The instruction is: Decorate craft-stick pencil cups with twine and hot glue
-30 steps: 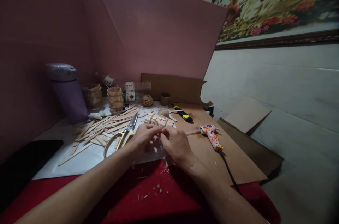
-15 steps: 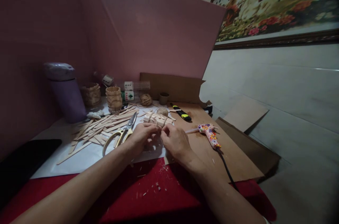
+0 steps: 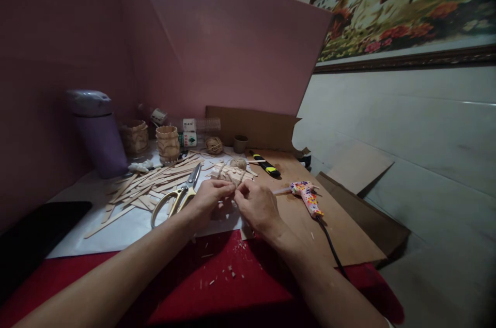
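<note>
A piece made of wooden craft sticks (image 3: 228, 172) lies in front of my hands, with brown twine (image 3: 241, 175) running round it. My left hand (image 3: 211, 197) is closed, thumb and forefinger pinched on the twine at the near edge of the sticks. Right beside it, my right hand (image 3: 256, 204) pinches the twine too, its fingertips almost touching the left ones. The short stretch between the fingertips is mostly hidden. Gold-handled scissors (image 3: 179, 196) lie blades up-table, left of my left hand. Just behind the stick piece is a small ball of twine (image 3: 237, 164).
Loose craft sticks (image 3: 149, 183) spread at left, before two stick-sided cups (image 3: 168, 143) and a purple bottle (image 3: 98, 134). A yellow-black utility knife (image 3: 267, 165) and a corded glue gun (image 3: 307, 198) lie on cardboard (image 3: 341, 237) at right. Wood scraps litter the red cloth (image 3: 217, 286).
Both hands stay at the near edge of the stick piece, with only slight finger movement. The view has shifted very slightly.
</note>
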The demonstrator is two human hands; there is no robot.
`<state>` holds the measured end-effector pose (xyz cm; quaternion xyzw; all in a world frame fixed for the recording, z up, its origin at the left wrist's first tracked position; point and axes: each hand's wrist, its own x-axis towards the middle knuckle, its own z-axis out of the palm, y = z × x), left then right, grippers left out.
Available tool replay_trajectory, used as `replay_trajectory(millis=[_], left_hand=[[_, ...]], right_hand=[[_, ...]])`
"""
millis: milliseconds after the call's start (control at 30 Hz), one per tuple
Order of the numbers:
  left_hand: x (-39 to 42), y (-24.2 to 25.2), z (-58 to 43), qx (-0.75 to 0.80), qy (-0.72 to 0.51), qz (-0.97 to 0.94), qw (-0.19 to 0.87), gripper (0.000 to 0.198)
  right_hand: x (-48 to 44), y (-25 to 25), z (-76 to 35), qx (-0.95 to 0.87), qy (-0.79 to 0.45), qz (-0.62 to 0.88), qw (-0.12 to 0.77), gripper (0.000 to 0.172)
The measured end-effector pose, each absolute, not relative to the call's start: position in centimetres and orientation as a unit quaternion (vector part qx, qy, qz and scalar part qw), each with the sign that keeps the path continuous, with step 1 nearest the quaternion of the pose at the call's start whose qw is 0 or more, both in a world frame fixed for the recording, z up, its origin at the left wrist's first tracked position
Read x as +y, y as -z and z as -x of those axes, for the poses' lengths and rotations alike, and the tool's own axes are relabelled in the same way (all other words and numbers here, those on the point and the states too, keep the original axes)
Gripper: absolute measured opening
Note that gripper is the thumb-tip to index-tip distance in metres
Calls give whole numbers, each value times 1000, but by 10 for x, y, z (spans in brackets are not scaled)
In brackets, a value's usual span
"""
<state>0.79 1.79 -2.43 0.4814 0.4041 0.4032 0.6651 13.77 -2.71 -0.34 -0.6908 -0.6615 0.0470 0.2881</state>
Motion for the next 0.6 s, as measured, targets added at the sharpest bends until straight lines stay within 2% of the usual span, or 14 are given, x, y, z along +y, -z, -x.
replay_trajectory(millis=[233, 467, 600], left_hand=[[17, 24, -10, 393, -402, -477, 675, 35], [22, 26, -9, 394, -407, -504, 652, 31], [23, 27, -8, 397, -402, -504, 653, 31]], right_hand=[[-27, 6, -138, -676, -47, 677, 286, 19], [-26, 2, -141, -667, -54, 671, 319, 15], [-26, 1, -142, -670, -53, 676, 301, 21]])
